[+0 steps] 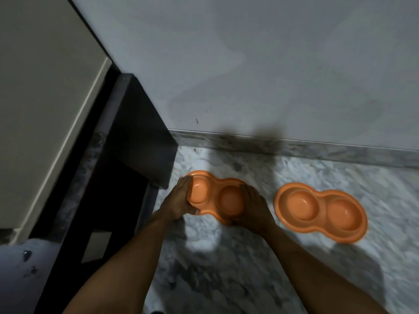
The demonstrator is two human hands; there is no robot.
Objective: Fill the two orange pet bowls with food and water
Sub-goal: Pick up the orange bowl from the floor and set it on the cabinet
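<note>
Now both hands point(179, 200) point(254, 207) clasp left bowl point(215, 196).

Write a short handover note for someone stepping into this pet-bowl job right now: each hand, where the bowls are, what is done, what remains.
Left hand: gripping the left end of the near double bowl.
Right hand: gripping that bowl's right end.
Whether the bowl is lifted or resting on the marble floor cannot be told.
The second double bowl lies on the floor to the right, untouched, near the wall.
Done: nothing filled; all four wells look empty.
Left: put food and water in both bowls. No food or water is in view.
</note>
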